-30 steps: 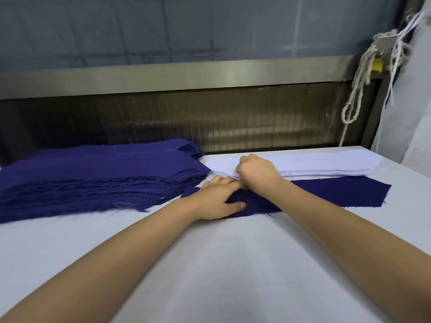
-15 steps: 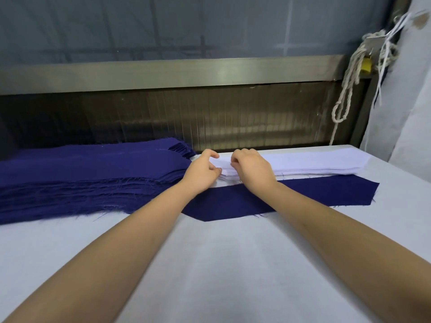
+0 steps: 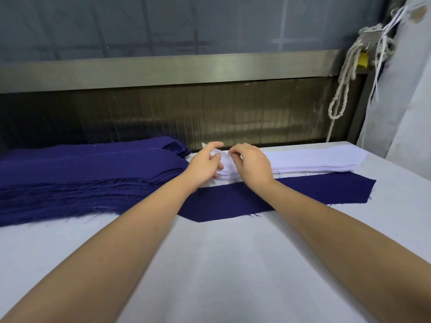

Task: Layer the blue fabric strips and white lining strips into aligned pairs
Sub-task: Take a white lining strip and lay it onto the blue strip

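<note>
At L end of white lining stack point(image 3: 314, 160): L hand point(image 3: 205, 165) fingers pinch top ply point(image 3: 223, 160), corner now raised vs 0.5 s ago. R hand point(image 3: 251, 167) fingers curled there — grip unclear. Single blue strip point(image 3: 291, 194) flat on table point(image 3: 221, 264) just in front, unmoved.

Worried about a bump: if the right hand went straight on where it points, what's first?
Right hand would likely meet the white stack end just under its fingers, then the left hand; depth unclear.
</note>
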A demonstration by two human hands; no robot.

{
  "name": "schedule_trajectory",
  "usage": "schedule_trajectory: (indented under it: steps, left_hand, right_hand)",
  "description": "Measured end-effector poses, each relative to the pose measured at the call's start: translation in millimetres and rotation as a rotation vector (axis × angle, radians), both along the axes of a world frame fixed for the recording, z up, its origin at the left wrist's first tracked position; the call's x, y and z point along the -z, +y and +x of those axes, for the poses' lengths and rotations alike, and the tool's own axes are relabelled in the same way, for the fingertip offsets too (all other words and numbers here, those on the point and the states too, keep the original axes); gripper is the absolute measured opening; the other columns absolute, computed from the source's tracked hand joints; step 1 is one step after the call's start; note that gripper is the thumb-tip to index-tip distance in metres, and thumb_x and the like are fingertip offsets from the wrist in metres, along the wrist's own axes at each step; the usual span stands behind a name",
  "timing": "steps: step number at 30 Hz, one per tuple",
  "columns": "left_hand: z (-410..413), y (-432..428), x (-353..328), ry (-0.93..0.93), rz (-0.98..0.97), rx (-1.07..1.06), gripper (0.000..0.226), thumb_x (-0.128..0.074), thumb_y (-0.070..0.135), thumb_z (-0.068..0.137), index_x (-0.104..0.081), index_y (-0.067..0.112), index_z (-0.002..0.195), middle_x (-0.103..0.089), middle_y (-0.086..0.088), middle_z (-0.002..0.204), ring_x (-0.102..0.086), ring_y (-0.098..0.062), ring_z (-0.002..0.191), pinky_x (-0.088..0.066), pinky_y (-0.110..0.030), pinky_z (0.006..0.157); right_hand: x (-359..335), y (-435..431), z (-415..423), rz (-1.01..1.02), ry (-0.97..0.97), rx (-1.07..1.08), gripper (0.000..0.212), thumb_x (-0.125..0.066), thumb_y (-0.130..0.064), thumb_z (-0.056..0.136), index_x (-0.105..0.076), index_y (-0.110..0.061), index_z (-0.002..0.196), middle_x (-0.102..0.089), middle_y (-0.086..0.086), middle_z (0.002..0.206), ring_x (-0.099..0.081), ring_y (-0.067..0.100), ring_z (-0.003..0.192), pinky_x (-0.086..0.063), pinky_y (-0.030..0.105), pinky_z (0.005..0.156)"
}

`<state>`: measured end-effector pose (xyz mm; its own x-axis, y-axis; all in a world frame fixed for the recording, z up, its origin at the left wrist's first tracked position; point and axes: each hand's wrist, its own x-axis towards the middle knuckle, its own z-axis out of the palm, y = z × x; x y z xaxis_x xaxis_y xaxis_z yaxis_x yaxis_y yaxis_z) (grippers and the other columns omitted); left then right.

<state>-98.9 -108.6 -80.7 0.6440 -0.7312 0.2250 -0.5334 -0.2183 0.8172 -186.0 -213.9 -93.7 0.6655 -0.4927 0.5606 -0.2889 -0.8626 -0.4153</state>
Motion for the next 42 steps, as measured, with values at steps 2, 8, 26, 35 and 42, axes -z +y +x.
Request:
schedule_trajectory:
  steps: [2, 8, 26, 35, 42]
  left_hand:
    - [-1, -4, -3, 0.027, 0.007, -0.017, 0.034, -0.031, 0.022, 0.101, -0.046, 0.023, 0.132, -0.06, 0.002, 0.084, -0.056, -0.01, 0.058, -0.036, -0.01, 0.042]
    - [-1, -11, -13, 0.097, 0.026, -0.124, 0.035, -0.031, 0.031, 0.102, -0.062, 0.015, 0.106, -0.06, 0.006, 0.087, -0.055, -0.01, 0.054, -0.033, -0.023, 0.049]
    - [7, 15, -25, 0.398, -0.425, -0.317, 0.014, -0.064, 0.001, 0.085, -0.063, 0.015, 0.087, -0.06, -0.002, 0.087, -0.063, -0.007, 0.054, -0.057, -0.02, 0.065]
    - [10, 72, -21, 0.443, -0.32, -0.203, 0.038, -0.062, -0.006, 0.084, -0.058, 0.011, 0.118, -0.054, -0.008, 0.105, -0.06, -0.017, 0.073, -0.055, -0.019, 0.058]
    - [9, 92, -11, 0.408, -0.256, -0.196, 0.037, -0.062, -0.004, 0.085, -0.057, 0.012, 0.118, -0.057, -0.004, 0.094, -0.061, -0.016, 0.064, -0.056, -0.02, 0.06]
  right_hand:
    - [-1, 2, 0, -0.042, -0.007, -0.007, 0.023, -0.044, -0.019, 0.098, -0.063, -0.012, 0.108, -0.058, 0.003, 0.11, -0.054, 0.021, 0.095, -0.043, 0.032, 0.071]
    - [-2, 9, -4, -0.151, -0.008, 0.002, 0.022, -0.042, -0.019, 0.098, -0.059, -0.011, 0.11, -0.048, 0.002, 0.114, -0.05, 0.023, 0.07, -0.037, 0.03, 0.06]
    - [10, 20, -10, 0.071, -0.147, -0.18, 0.035, -0.036, -0.021, 0.099, -0.041, -0.016, 0.134, -0.024, -0.004, 0.15, -0.059, 0.026, 0.099, -0.048, 0.041, 0.081]
    - [7, 12, -11, 0.246, -0.197, -0.053, 0.037, -0.035, -0.037, 0.099, -0.045, -0.016, 0.128, -0.054, -0.004, 0.127, -0.053, 0.016, 0.09, -0.035, 0.036, 0.098]
    - [-8, -21, -19, 0.615, -0.355, 0.03, 0.023, -0.045, -0.016, 0.092, -0.054, -0.012, 0.113, -0.054, -0.002, 0.109, -0.049, 0.014, 0.096, -0.037, 0.026, 0.084]
